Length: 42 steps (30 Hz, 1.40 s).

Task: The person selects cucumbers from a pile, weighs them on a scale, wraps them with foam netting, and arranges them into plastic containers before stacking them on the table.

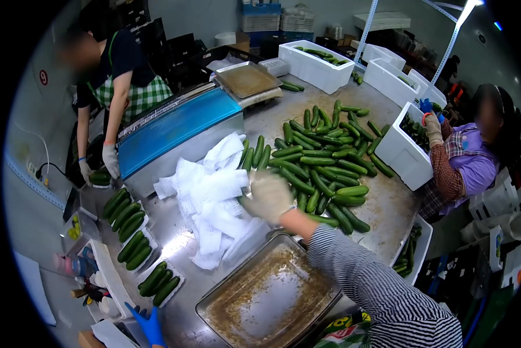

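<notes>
My right hand, in a beige glove below a striped sleeve, is at the left edge of a heap of cucumbers on the metal table. It is smeared by motion, and its fingers cannot be made out. Close to its left lies a pile of white net material. My left hand, in a blue glove, has its fingers spread at the bottom left, with nothing seen in it. Just above it, cucumbers sit on a white tray. More cucumber packs are lined up beyond.
A worn metal baking tray lies in front of me. A wrapping machine with a blue top and a scale stand behind. White foam boxes hold cucumbers. A co-worker handles a pack at left; another holds a foam box at right.
</notes>
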Each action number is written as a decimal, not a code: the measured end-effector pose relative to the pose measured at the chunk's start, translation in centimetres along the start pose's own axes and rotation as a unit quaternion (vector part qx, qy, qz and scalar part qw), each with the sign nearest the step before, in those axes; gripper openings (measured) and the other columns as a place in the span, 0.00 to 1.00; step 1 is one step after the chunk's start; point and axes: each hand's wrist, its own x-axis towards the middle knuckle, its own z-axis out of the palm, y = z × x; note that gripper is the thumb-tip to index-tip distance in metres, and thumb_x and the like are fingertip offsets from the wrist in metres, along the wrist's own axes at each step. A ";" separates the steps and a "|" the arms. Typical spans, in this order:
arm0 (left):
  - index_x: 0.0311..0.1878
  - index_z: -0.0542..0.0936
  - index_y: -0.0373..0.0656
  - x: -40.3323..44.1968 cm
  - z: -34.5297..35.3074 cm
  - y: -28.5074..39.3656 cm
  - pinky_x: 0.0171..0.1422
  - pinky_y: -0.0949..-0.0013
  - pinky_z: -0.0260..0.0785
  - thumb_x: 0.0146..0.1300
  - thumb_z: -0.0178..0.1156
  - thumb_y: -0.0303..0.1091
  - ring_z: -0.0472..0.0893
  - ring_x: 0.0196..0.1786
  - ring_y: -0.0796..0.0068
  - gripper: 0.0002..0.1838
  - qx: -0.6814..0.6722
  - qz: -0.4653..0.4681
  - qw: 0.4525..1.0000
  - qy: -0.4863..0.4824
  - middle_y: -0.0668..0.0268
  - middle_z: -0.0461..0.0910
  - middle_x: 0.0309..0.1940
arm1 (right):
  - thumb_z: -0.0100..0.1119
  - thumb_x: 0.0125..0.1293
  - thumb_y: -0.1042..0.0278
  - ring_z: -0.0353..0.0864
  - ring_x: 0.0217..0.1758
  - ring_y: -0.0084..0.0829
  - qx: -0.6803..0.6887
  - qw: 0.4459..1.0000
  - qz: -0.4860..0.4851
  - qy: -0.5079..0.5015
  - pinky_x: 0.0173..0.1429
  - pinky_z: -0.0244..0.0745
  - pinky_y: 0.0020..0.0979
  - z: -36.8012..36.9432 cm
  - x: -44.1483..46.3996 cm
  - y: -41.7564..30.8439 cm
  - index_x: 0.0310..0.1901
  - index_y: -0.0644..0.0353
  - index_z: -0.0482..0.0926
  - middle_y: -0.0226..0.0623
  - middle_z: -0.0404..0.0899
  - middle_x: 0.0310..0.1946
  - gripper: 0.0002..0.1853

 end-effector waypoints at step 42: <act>0.64 0.68 0.33 -20.1 24.7 39.6 0.53 0.53 0.77 0.61 0.61 0.30 0.81 0.46 0.57 0.28 -0.501 -0.276 0.815 -0.096 0.51 0.79 0.45 | 0.56 0.69 0.62 0.83 0.48 0.48 0.419 0.882 -0.136 0.166 0.56 0.79 0.42 -2.5 21.5 17.2 0.53 0.69 0.75 0.53 0.80 0.45 0.19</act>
